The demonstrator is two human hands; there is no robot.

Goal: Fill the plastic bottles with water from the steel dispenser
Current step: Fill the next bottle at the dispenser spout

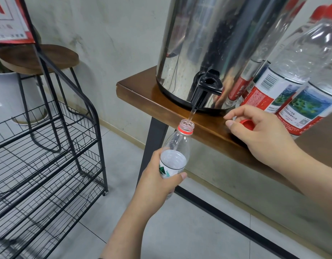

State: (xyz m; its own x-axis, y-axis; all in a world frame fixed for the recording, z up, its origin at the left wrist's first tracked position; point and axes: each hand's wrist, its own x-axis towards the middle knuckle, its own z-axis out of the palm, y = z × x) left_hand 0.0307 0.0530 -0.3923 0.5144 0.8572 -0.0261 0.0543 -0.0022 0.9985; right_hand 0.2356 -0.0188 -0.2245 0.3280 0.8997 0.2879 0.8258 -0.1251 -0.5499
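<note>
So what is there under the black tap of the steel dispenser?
Under the black tap a thin water stream falls into the open plastic bottle, which the left hand grips. The bottle is partly filled; its lower part is hidden by the hand.

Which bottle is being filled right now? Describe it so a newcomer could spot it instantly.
Find the steel dispenser on the wooden table; water runs from its black tap. Below the tap, off the table edge, the left hand grips a small bottle. Unlike the capped bottles on the table, it is uncapped.
</note>
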